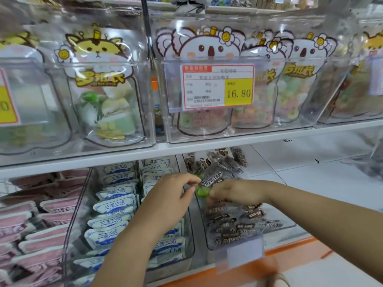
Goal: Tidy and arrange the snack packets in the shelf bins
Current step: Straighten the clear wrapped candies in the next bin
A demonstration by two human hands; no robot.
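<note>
A small green packet (202,191) hangs between my two hands above the lower shelf. My left hand (169,200) pinches its left end over the clear bin of white-and-blue packets (113,206). My right hand (238,192) grips its right end over the clear bin of brown packets (232,222). More brown packets (217,162) pile up at the back of that bin. Another bit of green shows just above the held packet; I cannot tell whether it is part of it.
Pink packets (41,224) fill the bin at far left. On the upper shelf stand clear bins of animal-print candy bags (103,90), one bearing a 16.80 price tag (217,87). A blank tag holder (242,253) hangs from the brown bin's front. White floor lies to the right.
</note>
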